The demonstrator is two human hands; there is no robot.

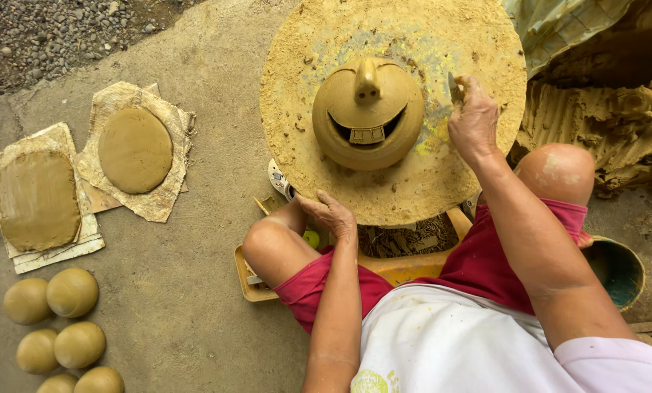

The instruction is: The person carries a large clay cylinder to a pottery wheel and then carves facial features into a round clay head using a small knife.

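Note:
A domed clay piece (pixel 368 113) with a small spout on top and a cut-out opening in its side stands in the middle of a round clay-crusted turntable (pixel 428 36). My left hand (pixel 332 213) rests on the turntable's near rim, fingers curled over the edge. Over the turntable, just right of the clay piece, my right hand (pixel 474 120) grips a small blade tool (pixel 453 87). The blade is a little apart from the piece.
A round clay slab (pixel 135 149) and a squarish clay slab (pixel 38 200) lie on paper at the left. Several clay balls (pixel 71 291) sit at lower left. A heap of raw clay (pixel 617 124) lies at right, a teal bowl (pixel 621 269) beside my knee.

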